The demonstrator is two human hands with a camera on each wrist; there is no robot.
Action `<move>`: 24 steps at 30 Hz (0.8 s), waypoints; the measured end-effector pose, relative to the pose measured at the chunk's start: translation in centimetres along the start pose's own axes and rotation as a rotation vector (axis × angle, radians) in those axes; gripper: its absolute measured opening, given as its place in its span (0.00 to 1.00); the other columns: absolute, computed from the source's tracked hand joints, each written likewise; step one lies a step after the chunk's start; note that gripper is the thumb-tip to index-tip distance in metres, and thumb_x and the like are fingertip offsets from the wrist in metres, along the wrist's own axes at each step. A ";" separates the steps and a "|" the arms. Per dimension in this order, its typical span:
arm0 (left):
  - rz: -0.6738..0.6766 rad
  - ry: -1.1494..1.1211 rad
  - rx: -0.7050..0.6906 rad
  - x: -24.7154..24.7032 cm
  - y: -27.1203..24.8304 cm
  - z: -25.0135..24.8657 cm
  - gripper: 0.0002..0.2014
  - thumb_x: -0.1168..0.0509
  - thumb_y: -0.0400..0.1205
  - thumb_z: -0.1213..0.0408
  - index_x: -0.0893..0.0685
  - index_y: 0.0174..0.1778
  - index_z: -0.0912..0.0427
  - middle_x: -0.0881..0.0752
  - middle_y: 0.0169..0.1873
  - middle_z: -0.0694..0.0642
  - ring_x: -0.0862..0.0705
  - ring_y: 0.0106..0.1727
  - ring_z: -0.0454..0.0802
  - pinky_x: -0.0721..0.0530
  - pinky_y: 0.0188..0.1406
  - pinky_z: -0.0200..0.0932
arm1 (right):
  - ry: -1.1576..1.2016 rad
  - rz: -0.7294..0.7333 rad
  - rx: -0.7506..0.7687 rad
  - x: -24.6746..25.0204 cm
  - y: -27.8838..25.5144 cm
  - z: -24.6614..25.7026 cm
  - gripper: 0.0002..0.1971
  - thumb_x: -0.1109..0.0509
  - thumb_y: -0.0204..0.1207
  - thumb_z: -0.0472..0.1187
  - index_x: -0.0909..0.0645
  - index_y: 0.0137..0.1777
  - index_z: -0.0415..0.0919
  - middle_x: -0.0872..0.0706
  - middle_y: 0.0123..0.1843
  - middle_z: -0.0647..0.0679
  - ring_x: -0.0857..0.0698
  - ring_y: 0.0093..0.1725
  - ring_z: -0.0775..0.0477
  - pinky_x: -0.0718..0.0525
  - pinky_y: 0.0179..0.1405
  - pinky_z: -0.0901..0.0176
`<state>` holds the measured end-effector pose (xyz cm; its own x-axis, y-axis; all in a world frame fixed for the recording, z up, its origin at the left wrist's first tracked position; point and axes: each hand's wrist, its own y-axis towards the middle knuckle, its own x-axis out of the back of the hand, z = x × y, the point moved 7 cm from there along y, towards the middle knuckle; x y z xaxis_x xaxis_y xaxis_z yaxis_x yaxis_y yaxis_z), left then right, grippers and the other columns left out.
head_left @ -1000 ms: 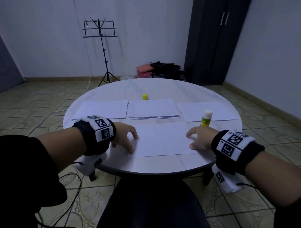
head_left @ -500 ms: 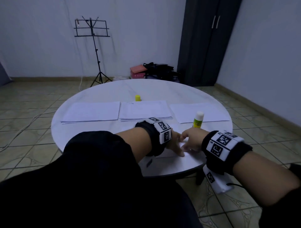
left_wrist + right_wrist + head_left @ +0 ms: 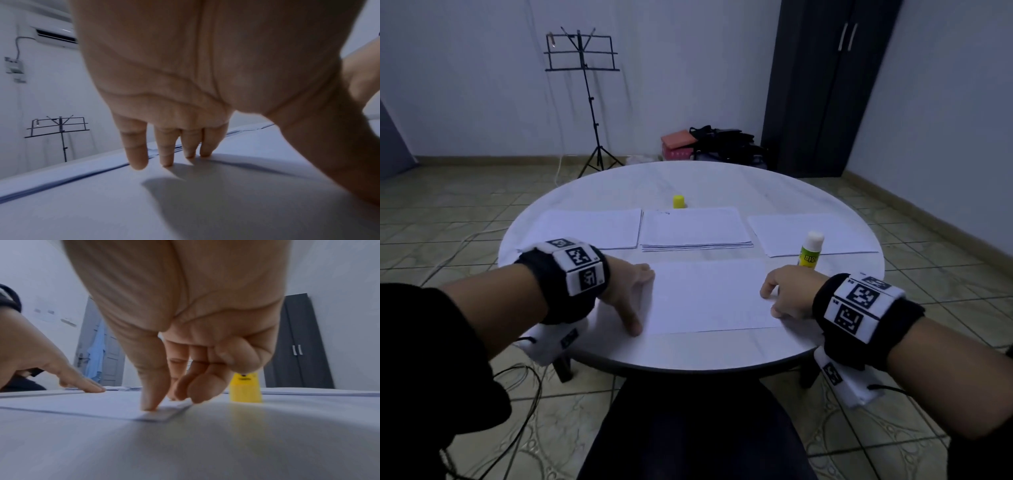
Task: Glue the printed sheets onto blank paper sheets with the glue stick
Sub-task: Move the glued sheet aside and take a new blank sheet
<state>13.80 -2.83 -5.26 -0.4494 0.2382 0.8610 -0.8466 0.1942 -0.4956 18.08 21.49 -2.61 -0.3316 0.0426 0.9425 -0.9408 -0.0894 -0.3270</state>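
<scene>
Thin, limp, feather-light paper (image 3: 714, 294) at six o'clock on the round bench (image 3: 688, 181), lying flat between both hands; likely to slide or buckle under a sideways push, so best pinned at the edges or pinched at a corner, never dragged from the middle. Looks like two sheets stacked, judging by the doubled edge at the near right corner in the right wrist view. Left hand (image 3: 628, 291) at the sheet's nine o'clock edge, fingers (image 3: 136, 155) straight and spread, tips pressing down, nothing enclosed. Right hand (image 3: 789, 294) at the three o'clock edge, thumb tip pressing the near corner, remaining fingers (image 3: 201, 386) loosely bent with tips at the edge; no clear pinch, nothing lifted. Glue stick (image 3: 811, 249) upright and uncapped just beyond the right hand, around two o'clock, untouched; yellow cap (image 3: 679, 201) standing well apart at twelve o'clock. Three more stacks farther back: left stack (image 3: 585, 228), middle stack (image 3: 693, 228), right stack (image 3: 811, 233).
</scene>
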 end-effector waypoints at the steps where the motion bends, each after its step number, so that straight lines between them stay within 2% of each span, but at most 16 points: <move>1: -0.001 -0.005 -0.005 -0.2 0.0 0.4 0.62 0.23 0.61 0.36 0.52 0.84 0.51 0.50 0.83 0.40 0.40 0.81 0.47 0.41 0.80 0.49 | -0.017 0.010 0.031 -0.1 -0.1 0.7 0.21 0.36 0.77 0.31 0.24 0.71 0.40 0.23 0.72 0.45 0.21 0.67 0.45 0.23 0.59 0.63; 4: 0.008 -0.008 -0.013 -0.4 -0.1 0.6 0.60 0.24 0.64 0.37 0.54 0.84 0.51 0.54 0.83 0.40 0.44 0.83 0.47 0.44 0.81 0.49 | -0.066 0.036 0.134 -0.6 -0.5 3.7 0.22 0.41 0.80 0.31 0.26 0.72 0.47 0.26 0.72 0.47 0.23 0.68 0.47 0.27 0.56 0.65; 8: 0.040 -0.011 -0.022 -0.4 -0.4 0.6 0.59 0.25 0.65 0.37 0.55 0.84 0.50 0.54 0.83 0.40 0.44 0.83 0.47 0.44 0.81 0.49 | -0.088 0.041 0.283 -1.2 -0.5 8.7 0.20 0.40 0.80 0.34 0.23 0.69 0.50 0.27 0.71 0.46 0.24 0.68 0.45 0.28 0.61 0.63; 10: 0.040 -0.025 -0.027 -0.3 -0.7 0.4 0.59 0.24 0.65 0.38 0.51 0.84 0.52 0.50 0.82 0.41 0.41 0.81 0.48 0.41 0.80 0.50 | -0.102 0.044 0.360 -1.4 -0.3 11.6 0.19 0.38 0.79 0.36 0.21 0.68 0.51 0.25 0.70 0.46 0.23 0.67 0.45 0.29 0.60 0.64; 12: 0.042 -0.043 -0.027 -0.2 -0.6 0.1 0.57 0.23 0.62 0.37 0.44 0.82 0.52 0.42 0.80 0.43 0.36 0.78 0.48 0.35 0.77 0.51 | -0.114 0.031 0.416 -1.4 -0.1 14.0 0.19 0.35 0.78 0.38 0.21 0.68 0.52 0.24 0.69 0.47 0.22 0.66 0.46 0.30 0.54 0.65; 14: 0.044 -0.063 -0.050 -0.1 -0.7 -0.5 0.54 0.24 0.53 0.32 0.33 0.75 0.48 0.34 0.74 0.46 0.34 0.77 0.49 0.33 0.76 0.52 | -0.150 0.044 0.442 -1.3 0.4 16.0 0.20 0.33 0.78 0.39 0.22 0.71 0.51 0.23 0.68 0.46 0.23 0.66 0.45 0.28 0.54 0.63; 16: 0.064 -0.050 -0.046 -0.1 -0.8 -0.6 0.50 0.28 0.47 0.27 0.25 0.66 0.43 0.28 0.67 0.47 0.30 0.74 0.50 0.30 0.74 0.52 | -0.184 0.086 0.445 -1.1 0.9 17.2 0.21 0.31 0.79 0.40 0.24 0.72 0.45 0.22 0.61 0.44 0.23 0.68 0.42 0.25 0.57 0.58; 18: 0.041 -0.076 -0.046 0.2 -0.7 -0.7 0.39 0.24 0.58 0.34 0.22 0.63 0.48 0.22 0.61 0.50 0.23 0.62 0.49 0.25 0.65 0.45 | -0.148 0.118 0.441 -0.8 1.4 17.7 0.22 0.29 0.77 0.41 0.24 0.71 0.41 0.21 0.57 0.44 0.20 0.66 0.41 0.23 0.55 0.58; 19: 0.022 -0.072 -0.042 0.3 -0.6 -0.7 0.35 0.24 0.64 0.39 0.22 0.63 0.51 0.19 0.59 0.51 0.21 0.58 0.50 0.25 0.59 0.42 | -0.150 0.118 0.428 -0.7 1.7 17.5 0.24 0.28 0.76 0.41 0.25 0.72 0.42 0.19 0.60 0.44 0.20 0.65 0.41 0.23 0.53 0.58; 21: -0.030 -0.014 -0.041 0.7 -0.6 -1.0 0.34 0.24 0.67 0.41 0.23 0.65 0.53 0.18 0.59 0.50 0.20 0.59 0.51 0.27 0.51 0.41 | -0.192 0.114 0.388 -0.6 2.0 16.6 0.30 0.26 0.74 0.45 0.29 0.76 0.47 0.21 0.67 0.45 0.21 0.65 0.44 0.27 0.48 0.60; 22: -0.050 0.018 -0.042 0.7 -0.6 -1.0 0.35 0.24 0.66 0.39 0.24 0.65 0.52 0.18 0.59 0.49 0.20 0.61 0.52 0.29 0.50 0.41 | -0.202 0.126 0.377 -0.6 2.2 16.1 0.32 0.27 0.74 0.49 0.32 0.78 0.48 0.23 0.70 0.46 0.23 0.67 0.45 0.28 0.50 0.60; 24: -0.049 0.061 -0.029 0.8 -0.7 -0.9 0.38 0.25 0.63 0.34 0.25 0.65 0.48 0.18 0.60 0.48 0.21 0.65 0.51 0.29 0.50 0.42 | -0.199 0.162 0.359 -0.6 2.4 14.8 0.39 0.28 0.73 0.55 0.39 0.81 0.48 0.29 0.75 0.46 0.29 0.73 0.44 0.29 0.60 0.58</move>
<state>14.30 -1.88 -4.38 -0.3883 0.2847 0.8764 -0.8582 0.2348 -0.4565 17.03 6.56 -2.92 -0.4197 -0.1902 0.8875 -0.7820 -0.4207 -0.4599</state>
